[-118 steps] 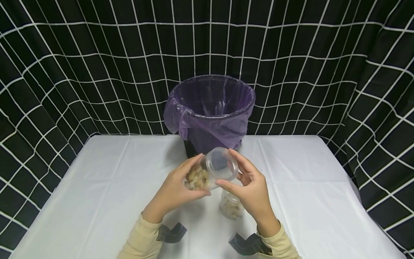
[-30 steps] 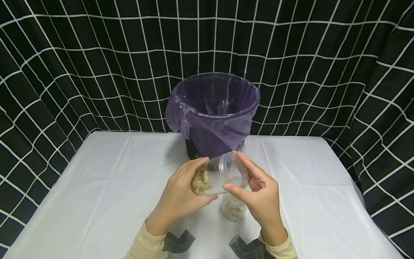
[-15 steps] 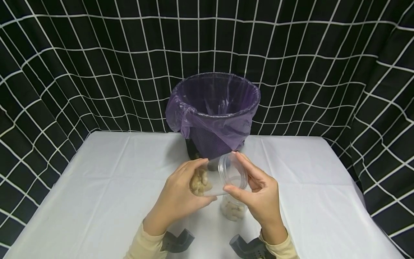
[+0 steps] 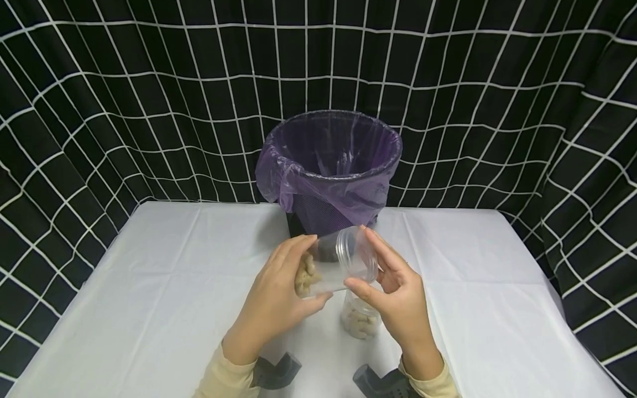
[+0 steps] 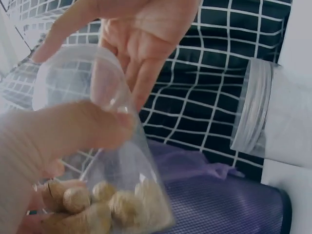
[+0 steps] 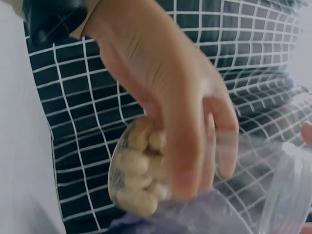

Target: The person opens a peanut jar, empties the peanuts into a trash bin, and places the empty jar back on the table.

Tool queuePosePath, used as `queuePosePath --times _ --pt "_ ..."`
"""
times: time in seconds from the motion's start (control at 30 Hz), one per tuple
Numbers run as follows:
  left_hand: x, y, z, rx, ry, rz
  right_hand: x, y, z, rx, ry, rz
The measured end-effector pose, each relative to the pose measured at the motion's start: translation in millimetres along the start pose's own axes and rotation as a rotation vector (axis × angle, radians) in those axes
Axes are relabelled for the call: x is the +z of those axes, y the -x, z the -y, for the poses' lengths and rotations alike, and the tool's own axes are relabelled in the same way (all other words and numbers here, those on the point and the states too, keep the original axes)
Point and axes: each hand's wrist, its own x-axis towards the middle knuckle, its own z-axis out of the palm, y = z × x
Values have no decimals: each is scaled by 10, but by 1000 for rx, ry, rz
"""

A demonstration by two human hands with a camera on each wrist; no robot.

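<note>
A clear plastic jar [image 4: 328, 265] is held tilted on its side above the table, in the middle of the head view. Knobbly tan pieces like unshelled peanuts [image 5: 122, 207] lie toward its base. My left hand [image 4: 273, 293] grips the base end between thumb and fingers; the right wrist view has it curled over the peanut end. My right hand [image 4: 395, 293] holds the ridged, threaded end, thumb below and fingers above and behind. Beneath the right hand, a second clear jar [image 4: 359, 318] with pale pieces in it stands upright on the table, its upper part partly hidden.
A dark mesh bin [image 4: 323, 213] lined with a purple bag [image 4: 343, 190] stands at the back of the table, just beyond the hands. White cloth [image 4: 164, 276] covers the table. Black curtain [image 4: 199, 99] with white grid lines encloses the back and sides.
Earlier the jar's ridged end faced more toward the head camera; since then it has turned sideways to the right. Over the last half second it has risen slightly. Both hands have kept their hold.
</note>
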Motion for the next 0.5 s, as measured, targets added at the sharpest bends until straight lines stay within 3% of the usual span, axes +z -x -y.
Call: queuePosePath --times 0.13,0.27,0.37,0.5 --pt "75 -1 11 38 -88 -32 44 12 38 211 31 -83" --pt "117 9 -8 39 -121 -17 67 10 44 308 49 -149" --pt "123 13 -19 31 -124 -5 61 12 39 282 56 -151" --pt "106 7 -21 38 -113 -2 31 11 13 146 50 -87"
